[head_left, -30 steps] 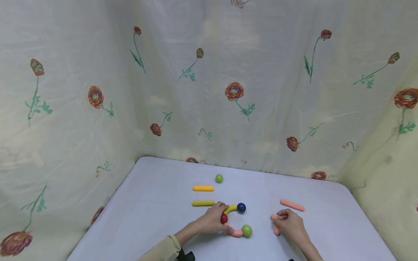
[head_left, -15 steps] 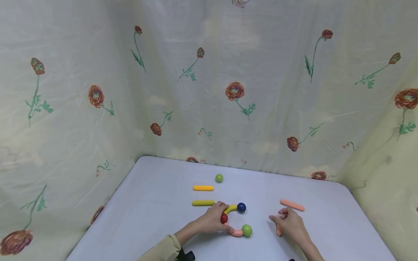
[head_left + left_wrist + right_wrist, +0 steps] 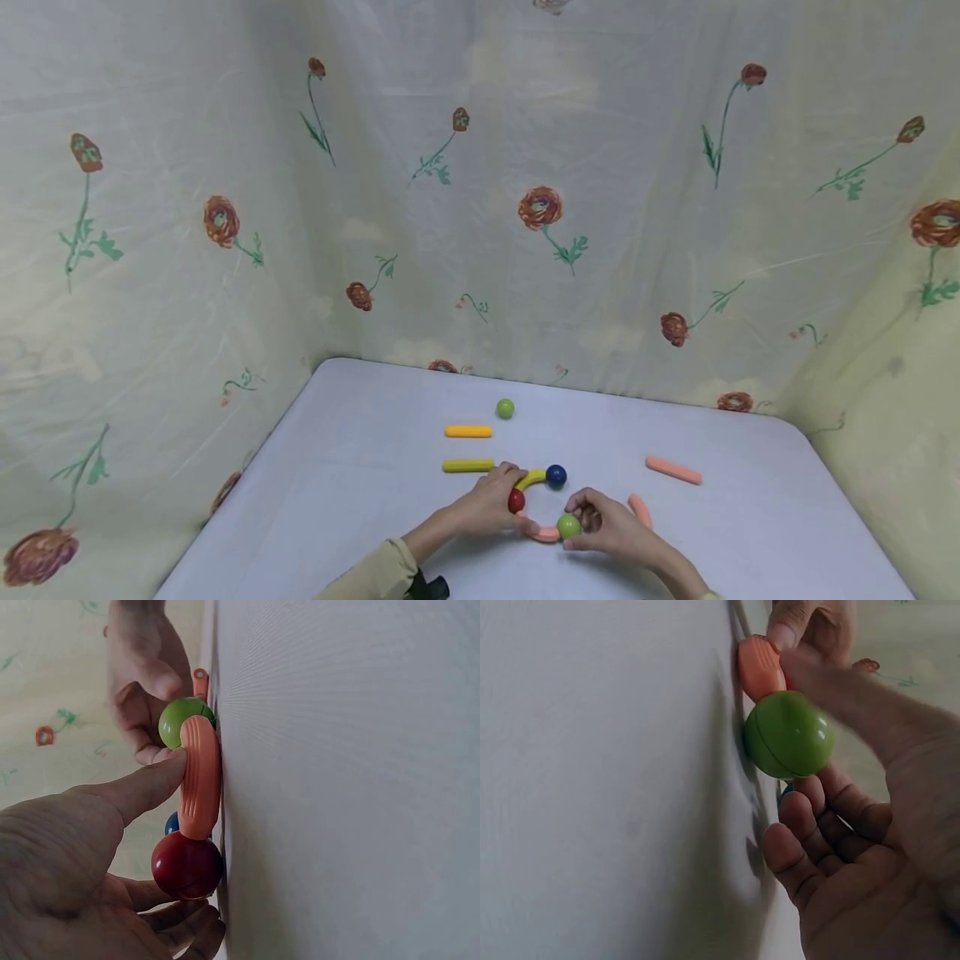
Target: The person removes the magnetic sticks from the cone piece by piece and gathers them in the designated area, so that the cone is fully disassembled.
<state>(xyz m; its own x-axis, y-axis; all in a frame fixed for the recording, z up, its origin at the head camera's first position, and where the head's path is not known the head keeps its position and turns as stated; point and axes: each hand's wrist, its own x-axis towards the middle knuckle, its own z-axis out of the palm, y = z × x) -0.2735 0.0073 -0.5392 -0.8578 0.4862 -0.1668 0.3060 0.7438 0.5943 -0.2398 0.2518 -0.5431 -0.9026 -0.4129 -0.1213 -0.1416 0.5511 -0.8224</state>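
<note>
My left hand (image 3: 486, 504) holds a joined arc of toy pieces on the table. Its thumb presses a ribbed coral curved stick (image 3: 201, 780), and its fingers reach a yellow curved stick (image 3: 533, 478). Between these sticks sits a red ball (image 3: 187, 864). A blue ball (image 3: 556, 476) ends the yellow side, and a green ball (image 3: 787, 735) ends the coral side. My right hand (image 3: 611, 527) is at the green ball, thumb and fingers on either side of it; a firm grip is not plain. Its thumb is blurred in the right wrist view.
Another coral stick (image 3: 640, 510) lies just behind my right hand, and a straight coral stick (image 3: 673, 471) farther right. Left of the arc lie a yellow-green stick (image 3: 468, 466) and an orange stick (image 3: 468, 432). A second green ball (image 3: 506, 408) sits toward the back.
My right hand has left the nearer coral stick on the table and moved left to the green ball. The left hand has stayed in place on the arc.
</note>
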